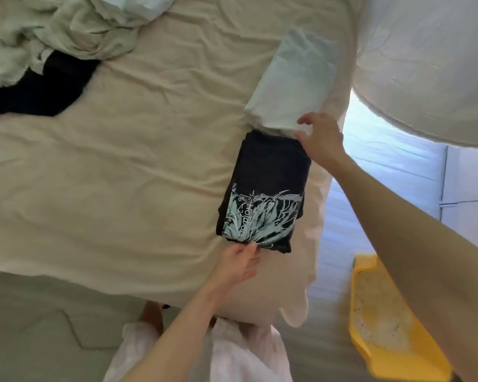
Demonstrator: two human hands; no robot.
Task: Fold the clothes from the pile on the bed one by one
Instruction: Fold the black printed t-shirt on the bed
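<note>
Pale sleeve (232,351): nearest the camera at the bottom edge, the person's own clothing, just below the bed (122,175).
Pile (53,37): top left on the bed, crumpled pale green cloth over a dark garment (36,92); well apart from both hands, not yet folded.
Left hand (239,264): at the near edge of the black printed shirt (262,194); thumb and fingers (250,248) pinch its hem.
Black printed shirt: folded into a compact rectangle near the right edge of the bed, print side up.
White folded garment (293,84): just beyond the shirt, touching its far end.
Right hand (319,140): at the shirt's far right corner, fingers loosely spread, touching the cloth, not gripping.
Handling: likely light, soft and limp; a fold would slump if lifted by one edge.
Hold: probably best taken at both ends, or from beneath with flat palms.
Yellow tray (384,321): on the floor, right of the bed.
</note>
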